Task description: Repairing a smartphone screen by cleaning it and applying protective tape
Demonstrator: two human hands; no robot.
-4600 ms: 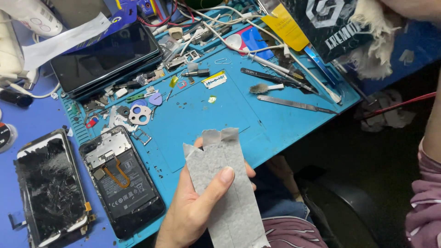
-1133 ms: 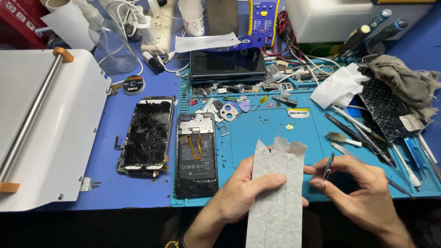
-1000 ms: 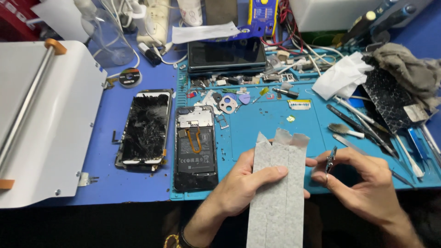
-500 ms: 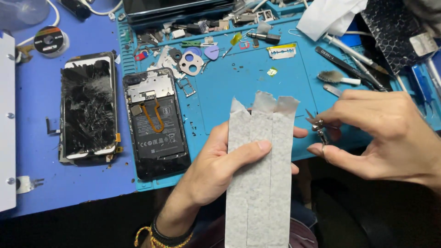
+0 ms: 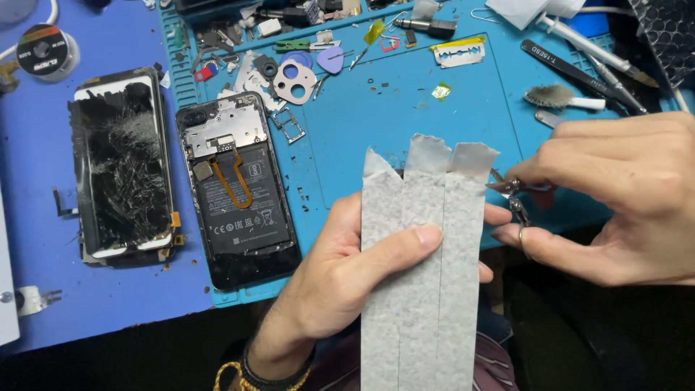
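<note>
Over blue worktop (image 5: 87, 304), my left hand (image 5: 340, 289) pinches light, floppy tape strips (image 5: 423, 275) midway; right hand (image 5: 615, 203) grips small scissors (image 5: 515, 199) beside them.

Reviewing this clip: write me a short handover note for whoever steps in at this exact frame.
Left hand: holds up the grey tape strips, three side by side, thumb pressed on the front.
Right hand: pinches a small metal tool at the strips' upper right edge; which kind of tool I cannot tell.
On the blue mat: opened phone, back off and battery showing. Beside it, off the mat, the cracked screen.
Done: phone opened, screen separated.
Left: strips still in hand, none applied to the phone.
</note>
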